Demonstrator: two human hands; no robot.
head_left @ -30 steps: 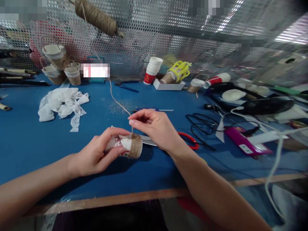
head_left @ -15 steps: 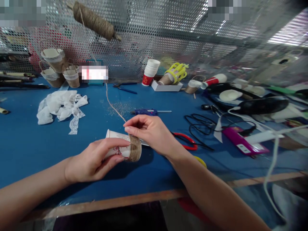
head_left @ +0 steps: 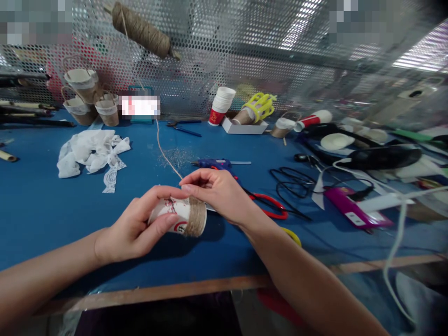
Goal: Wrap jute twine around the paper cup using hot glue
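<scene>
A white paper cup (head_left: 178, 210) with a printed pattern lies on its side in my left hand (head_left: 135, 224), fingers above and thumb below. Brown twine (head_left: 196, 217) is wound in a band round the cup's end on the right. My right hand (head_left: 217, 189) pinches the loose twine (head_left: 167, 158) just above the cup. From there the strand runs up and back toward a large twine spool (head_left: 140, 30) mounted on a rod in front of the perforated metal panel.
Behind my hands lies a blue glue gun (head_left: 213, 163). Red-handled scissors (head_left: 271, 205) are beside my right wrist. White lace (head_left: 91, 151) sits at left, below twine-wrapped cups (head_left: 82, 84). Stacked paper cups (head_left: 222, 105), pliers (head_left: 185, 128), black cable (head_left: 292, 186) and a purple power strip (head_left: 355, 205) are farther off.
The cup has turned in my left hand, bringing more of its printed pattern into sight. My left fingers have shifted up toward the right fingertips. The view has moved slightly.
</scene>
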